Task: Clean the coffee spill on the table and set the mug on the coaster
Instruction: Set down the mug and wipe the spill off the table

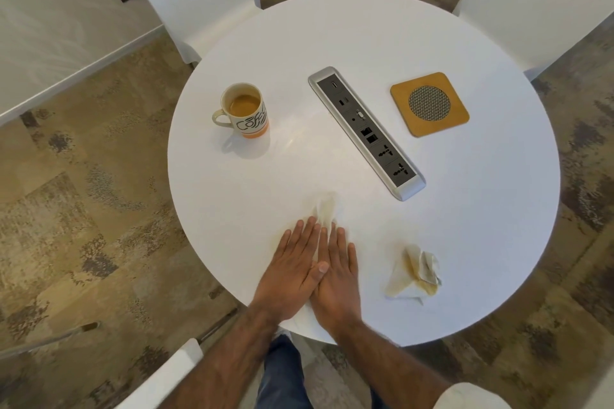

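Tissue (pixel 325 209) pressed under both flat hands, left hand (pixel 292 271) and right hand (pixel 337 271), near table (pixel 465 242) edge.

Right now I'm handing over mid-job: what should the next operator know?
Left hand and right hand: both flat, side by side, pressing a tissue onto the table near its front edge.
Used stained tissue lies crumpled to the right.
Mug, still holding coffee, stands left of the power strip; coaster is bare, on the strip's right.
Left: finish wiping, move mug onto coaster.
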The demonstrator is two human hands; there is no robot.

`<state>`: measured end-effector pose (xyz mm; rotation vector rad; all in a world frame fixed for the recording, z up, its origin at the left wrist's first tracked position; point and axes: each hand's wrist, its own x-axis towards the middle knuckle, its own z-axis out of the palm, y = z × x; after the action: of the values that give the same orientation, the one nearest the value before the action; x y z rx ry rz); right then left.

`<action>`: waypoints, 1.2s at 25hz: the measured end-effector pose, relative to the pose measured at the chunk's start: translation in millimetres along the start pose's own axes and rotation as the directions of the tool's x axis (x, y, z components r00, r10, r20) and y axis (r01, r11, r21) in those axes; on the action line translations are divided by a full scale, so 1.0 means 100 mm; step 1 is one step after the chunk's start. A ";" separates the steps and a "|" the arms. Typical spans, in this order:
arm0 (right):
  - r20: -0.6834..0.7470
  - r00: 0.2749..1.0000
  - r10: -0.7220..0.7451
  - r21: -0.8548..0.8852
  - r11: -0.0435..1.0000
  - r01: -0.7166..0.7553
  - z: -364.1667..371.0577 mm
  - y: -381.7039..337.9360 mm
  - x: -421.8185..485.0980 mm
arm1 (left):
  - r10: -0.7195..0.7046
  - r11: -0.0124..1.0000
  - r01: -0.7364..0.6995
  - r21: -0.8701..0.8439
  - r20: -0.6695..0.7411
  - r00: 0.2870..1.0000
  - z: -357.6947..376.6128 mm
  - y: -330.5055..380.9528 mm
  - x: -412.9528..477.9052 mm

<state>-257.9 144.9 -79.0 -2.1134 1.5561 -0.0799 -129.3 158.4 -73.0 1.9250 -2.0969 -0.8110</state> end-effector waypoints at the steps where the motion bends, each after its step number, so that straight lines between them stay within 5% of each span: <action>1: 0.014 0.999 -0.033 0.044 0.999 0.032 0.04 -0.09 -0.03 | -0.010 0.998 0.009 -0.070 -0.013 1.000 -0.01 -0.05 -0.09; 7: 0.074 0.978 -0.195 0.352 0.923 0.158 -0.30 -0.21 0.02 | -0.173 0.827 0.082 -0.557 -0.113 0.978 -0.16 0.22 -0.23; 12: -0.161 0.937 -0.309 -0.210 0.939 0.274 -1.13 0.49 -0.13 | 0.028 0.927 -0.118 -0.355 -0.248 0.968 -0.17 1.00 0.07; 17: -0.127 0.977 -0.171 -0.416 0.903 0.105 -1.36 1.33 -0.37 | 0.162 0.951 -0.173 -0.255 -0.063 0.985 0.12 1.51 0.27; 20: 0.018 0.997 -0.078 -0.309 0.948 0.079 -1.11 1.55 -0.46 | 0.114 0.988 -0.094 -0.119 0.171 0.979 0.38 1.49 0.28; 23: 0.082 0.994 -0.072 -0.199 0.976 0.087 -0.81 1.61 -0.51 | 0.103 0.993 -0.087 -0.080 0.222 0.970 0.48 1.44 0.28; 30: -0.038 0.996 0.079 0.279 0.958 -0.066 -0.71 1.37 -0.24 | 0.066 0.863 0.034 -0.504 0.178 0.982 0.41 1.55 0.34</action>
<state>-410.5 112.0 -70.2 -1.8463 1.5488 -0.3093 -288.0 138.8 -36.6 1.5907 -1.7419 -1.4244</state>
